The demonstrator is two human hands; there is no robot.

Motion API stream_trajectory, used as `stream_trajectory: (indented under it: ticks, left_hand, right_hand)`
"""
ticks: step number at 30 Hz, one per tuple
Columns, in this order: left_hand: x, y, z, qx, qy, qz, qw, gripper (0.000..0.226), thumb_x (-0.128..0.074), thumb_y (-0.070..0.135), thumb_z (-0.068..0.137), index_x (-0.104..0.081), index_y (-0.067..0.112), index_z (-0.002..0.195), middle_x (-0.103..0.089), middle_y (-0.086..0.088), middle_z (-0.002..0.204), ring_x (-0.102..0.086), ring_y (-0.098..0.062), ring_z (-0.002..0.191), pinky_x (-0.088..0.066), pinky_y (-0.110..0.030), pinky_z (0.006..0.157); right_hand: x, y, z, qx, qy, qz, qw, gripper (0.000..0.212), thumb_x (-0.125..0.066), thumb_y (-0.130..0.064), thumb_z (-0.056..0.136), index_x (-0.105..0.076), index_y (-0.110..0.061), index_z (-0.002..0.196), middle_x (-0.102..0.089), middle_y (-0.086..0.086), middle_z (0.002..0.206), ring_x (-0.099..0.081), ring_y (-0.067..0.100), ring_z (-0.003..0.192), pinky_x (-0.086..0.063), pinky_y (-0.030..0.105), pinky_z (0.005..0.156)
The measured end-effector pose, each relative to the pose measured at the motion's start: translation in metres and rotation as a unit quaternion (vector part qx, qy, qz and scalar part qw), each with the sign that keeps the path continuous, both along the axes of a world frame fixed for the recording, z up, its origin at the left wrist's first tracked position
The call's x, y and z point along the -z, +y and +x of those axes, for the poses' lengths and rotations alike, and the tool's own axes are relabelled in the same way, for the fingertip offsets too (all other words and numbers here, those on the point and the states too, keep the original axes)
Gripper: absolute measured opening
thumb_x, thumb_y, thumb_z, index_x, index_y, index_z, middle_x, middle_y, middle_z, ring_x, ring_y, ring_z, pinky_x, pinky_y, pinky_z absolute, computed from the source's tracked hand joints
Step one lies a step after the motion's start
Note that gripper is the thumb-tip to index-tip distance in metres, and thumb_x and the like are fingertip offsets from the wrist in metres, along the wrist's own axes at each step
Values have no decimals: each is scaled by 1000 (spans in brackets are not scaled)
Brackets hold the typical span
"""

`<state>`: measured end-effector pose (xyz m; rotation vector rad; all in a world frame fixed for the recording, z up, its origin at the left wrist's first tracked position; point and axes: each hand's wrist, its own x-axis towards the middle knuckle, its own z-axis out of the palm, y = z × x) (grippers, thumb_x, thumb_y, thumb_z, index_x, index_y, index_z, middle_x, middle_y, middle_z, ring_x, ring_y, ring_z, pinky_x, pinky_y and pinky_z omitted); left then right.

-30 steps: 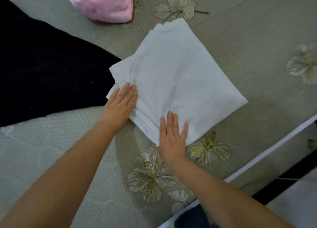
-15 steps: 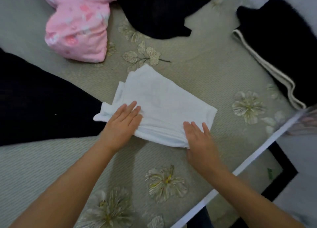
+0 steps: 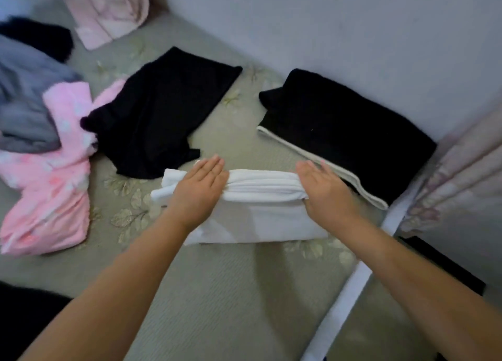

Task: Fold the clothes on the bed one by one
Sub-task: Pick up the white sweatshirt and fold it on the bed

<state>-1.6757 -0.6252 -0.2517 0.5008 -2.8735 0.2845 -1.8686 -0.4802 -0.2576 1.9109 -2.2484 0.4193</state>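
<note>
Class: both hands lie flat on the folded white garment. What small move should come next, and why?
Probably slide the folded white cloth garment right, toward the folded black garment with white trim. The left hand and right hand lie flat on its ends, it already looks compactly folded, and the pink floral garment lies unfolded.

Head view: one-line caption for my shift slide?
Left hand and right hand press flat on the folded white garment beside a folded black garment.

Both hands, left hand (image 3: pixel 199 189) and right hand (image 3: pixel 324 191), rest flat on the folded garment (image 3: pixel 260 206); a loose garment (image 3: pixel 160 110) lies beyond-left, a folded stack (image 3: pixel 345 127) beyond-right.
</note>
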Motion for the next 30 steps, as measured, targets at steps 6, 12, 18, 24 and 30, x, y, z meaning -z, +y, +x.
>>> stream_trajectory:
  ticks: [6, 12, 18, 24, 30]
  left_hand:
    - [-65, -40, -187, 85, 84, -59, 991, 35, -38, -4, 72, -68, -10, 87, -68, -25, 95, -66, -40, 87, -50, -56, 68]
    - [-61, -69, -296, 128, 152, -108, 974, 33, -40, -4, 73, -70, -6, 86, -70, -21, 96, -67, -39, 87, -51, -56, 68]
    - [80, -45, -293, -37, -214, 68, 974, 57, -38, 10, 94, -17, 18, 146, -11, -9, 155, -5, -29, 143, -6, -45, 114]
    - [172, 12, -273, -43, -276, 202, 939, 54, -27, 27, 100, -1, 31, 146, 3, 3, 156, 12, -21, 142, 7, -44, 113]
    - [178, 18, -232, -146, -219, 261, 929, 49, -26, 28, 100, -11, 24, 147, -3, -1, 156, 4, -21, 143, 2, -39, 114]
  right_hand:
    - [-61, -9, -155, 103, 42, -82, 990, 67, -75, 20, 35, -61, 19, 100, -65, 32, 98, -66, 45, 85, -46, 64, 70]
    - [-56, -13, -237, 128, 99, -141, 977, 47, -41, -1, 62, -64, 12, 102, -68, 25, 100, -67, 39, 89, -48, 59, 75]
    - [77, -8, -225, 170, -54, 258, 950, 64, -47, -23, 93, -14, -7, 146, -12, 13, 154, -10, 32, 142, -10, 49, 113]
    - [181, 27, -210, 187, -110, 339, 915, 80, -46, -37, 92, 7, -12, 146, 15, 9, 154, 9, 27, 143, -5, 46, 114]
    - [170, 11, -187, 184, -97, 250, 946, 63, -51, -23, 90, -24, -5, 143, -10, 18, 153, -7, 33, 142, -1, 50, 113]
